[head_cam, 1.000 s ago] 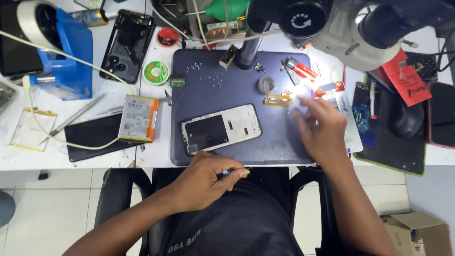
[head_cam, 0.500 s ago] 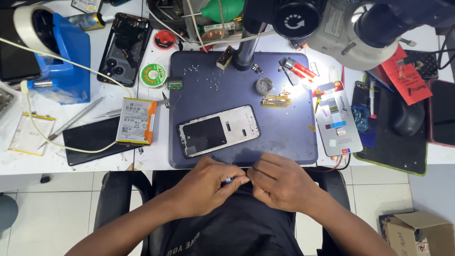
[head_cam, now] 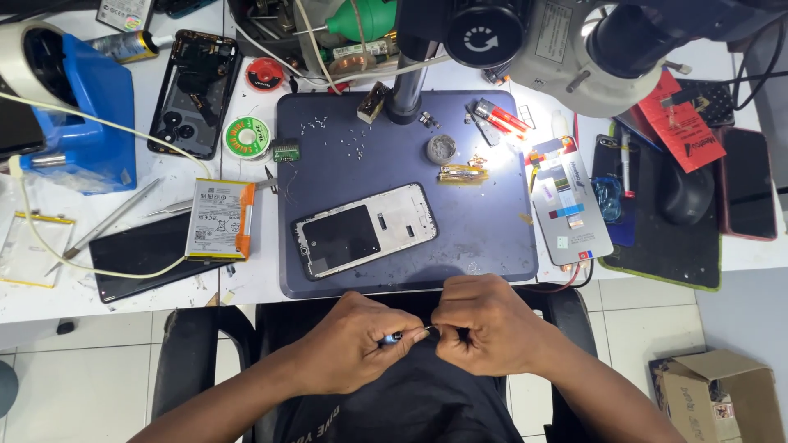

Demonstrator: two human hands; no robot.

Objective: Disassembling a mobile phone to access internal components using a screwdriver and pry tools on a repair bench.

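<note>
Low in the frame, below the tabletop [head_cam: 246,283] edge, my left hand [head_cam: 349,344] has its grip closed around a small screwdriver [head_cam: 402,335]. My right hand [head_cam: 484,324] pinches its grip at the thin tip; whether a bit or a screw sits there I cannot tell. The opened phone frame [head_cam: 365,230] lies flat mid-frame on the dark mat [head_cam: 484,221], its back cover [head_cam: 193,90] set aside at upper left and its battery [head_cam: 217,220] out to the left. Loose screws [head_cam: 345,139] lie scattered near the mat's top. By my reckoning the stripping-down is largely done, and the frame itself is untouched right now.
</note>
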